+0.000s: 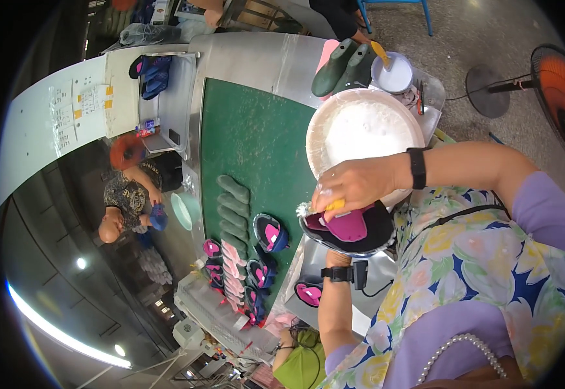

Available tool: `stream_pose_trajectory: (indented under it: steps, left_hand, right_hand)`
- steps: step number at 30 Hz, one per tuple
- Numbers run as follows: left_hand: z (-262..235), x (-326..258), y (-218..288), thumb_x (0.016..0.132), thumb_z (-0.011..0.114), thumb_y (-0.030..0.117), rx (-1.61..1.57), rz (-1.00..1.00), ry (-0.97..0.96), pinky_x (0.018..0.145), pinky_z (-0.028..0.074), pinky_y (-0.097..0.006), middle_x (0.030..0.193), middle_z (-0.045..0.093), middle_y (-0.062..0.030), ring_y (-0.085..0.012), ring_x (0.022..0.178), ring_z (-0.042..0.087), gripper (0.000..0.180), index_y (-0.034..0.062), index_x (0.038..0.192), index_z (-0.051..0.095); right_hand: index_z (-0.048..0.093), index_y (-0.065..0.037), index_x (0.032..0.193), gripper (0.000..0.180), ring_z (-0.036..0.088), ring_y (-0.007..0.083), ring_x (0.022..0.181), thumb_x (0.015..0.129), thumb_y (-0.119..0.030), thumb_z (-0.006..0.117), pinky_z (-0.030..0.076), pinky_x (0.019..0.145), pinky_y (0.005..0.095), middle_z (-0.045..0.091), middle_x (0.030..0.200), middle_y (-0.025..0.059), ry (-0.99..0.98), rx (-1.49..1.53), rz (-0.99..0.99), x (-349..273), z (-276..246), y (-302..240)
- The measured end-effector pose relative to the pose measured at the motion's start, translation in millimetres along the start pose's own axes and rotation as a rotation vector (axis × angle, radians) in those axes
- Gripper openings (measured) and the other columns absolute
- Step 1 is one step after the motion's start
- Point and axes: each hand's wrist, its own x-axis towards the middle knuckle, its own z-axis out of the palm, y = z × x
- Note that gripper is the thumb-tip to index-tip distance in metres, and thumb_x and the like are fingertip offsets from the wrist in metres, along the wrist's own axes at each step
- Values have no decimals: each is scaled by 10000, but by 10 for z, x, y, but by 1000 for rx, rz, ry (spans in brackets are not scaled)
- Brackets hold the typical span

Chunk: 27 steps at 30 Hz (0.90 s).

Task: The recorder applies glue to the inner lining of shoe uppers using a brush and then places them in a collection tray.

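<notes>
My right hand (354, 185) is closed round the yellow handle of a brush (336, 204). White-coated bristles show at the tip, over the near rim of a dark shoe upper (373, 227) with a magenta lining. From below, my left hand (339, 259) supports this shoe upper; most of its fingers are hidden beneath it. Just beyond my right hand stands a wide pale basin (313, 139) of white paste, partly covered by that hand and wrist.
The green work surface (256, 129) carries rows of grey soles (232, 188), pink soles (233, 269) and dark shoe uppers (270, 233). Green shoe lasts (334, 68) and a white bucket (396, 78) stand behind the basin. A fan (558, 97) is at right; a co-worker (133, 188) holds a blue shoe.
</notes>
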Motion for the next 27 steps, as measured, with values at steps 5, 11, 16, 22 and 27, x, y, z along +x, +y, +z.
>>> stream_pose_trajectory:
  steps: [5,11,16,22,27]
  left_hand:
    - [106,-108,35,939,602,281,398,64,-53,1085,398,-371,1350,548,-102,-233,1254,506,473,83,1352,485]
    - [10,-158,108,980,514,396,-938,-132,118,1035,471,-458,1289,602,-128,-308,1170,585,440,82,1286,557]
    - [-193,-296,147,980,517,372,-648,92,273,1037,467,-453,1293,596,-125,-305,1178,578,430,81,1296,543]
    - [-404,-431,230,980,520,343,-548,207,377,1039,462,-447,1299,589,-122,-301,1187,570,420,80,1307,527]
    - [-396,-327,332,980,523,319,-503,235,342,1041,457,-442,1303,583,-119,-298,1195,563,414,79,1317,513]
  right_hand:
    - [591,-51,917,232,650,280,832,924,-279,635,531,724,359,638,955,101,-281,-319,153,-51,-56,53]
    - [591,-12,936,268,652,329,733,902,-272,647,501,674,395,655,809,161,-240,-46,602,-217,-85,34]
    - [585,-15,900,249,642,318,721,893,-254,654,490,667,387,642,768,161,-388,0,829,-390,-196,112]
    - [582,-6,931,203,637,356,816,871,-185,658,482,732,432,651,862,184,-261,-331,627,-695,-166,550]
    - [592,-14,968,179,653,355,834,867,-147,655,493,727,439,666,873,175,-287,-414,655,-616,-307,456]
